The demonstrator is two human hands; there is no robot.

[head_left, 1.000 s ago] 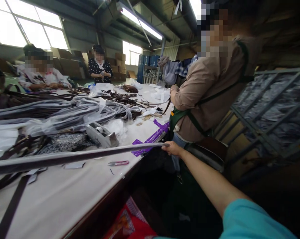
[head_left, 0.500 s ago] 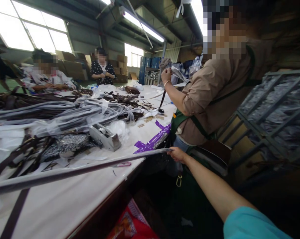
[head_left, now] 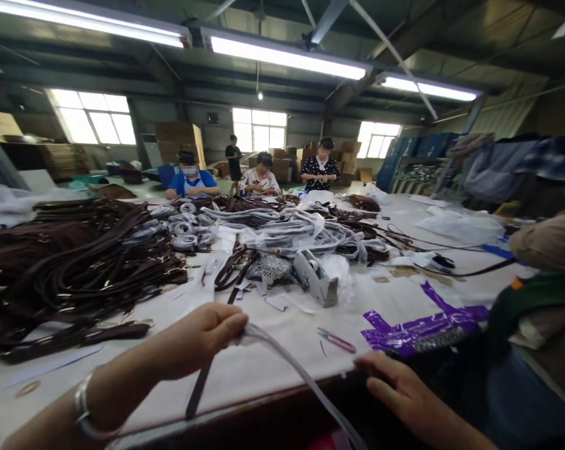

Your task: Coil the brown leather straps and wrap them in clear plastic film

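My left hand (head_left: 212, 334) is closed over the table's front side, its thumb and fingers pinching one end of a strap in a clear plastic sleeve (head_left: 295, 365). The strap curves down to the right, over the table edge and out of view. At the edge, my right hand (head_left: 397, 387) has its index finger stretched out and the thumb apart, with nothing seen in it. Just beyond the right hand lie pink thread snips (head_left: 336, 340). A bare dark strap (head_left: 199, 389) lies on the table below my left hand.
A grey tape dispenser (head_left: 315, 278) stands mid-table before a pile of sleeved straps (head_left: 287, 228). Brown straps with metal clasps (head_left: 90, 262) heap at left. Purple plastic (head_left: 418, 328) lies at right, near a co-worker's sleeve (head_left: 545, 240). Other people sit or stand across the table.
My view has swung left and my left hand has come into sight. My right hand has let go of the sleeved strap, which now hangs from my left hand.
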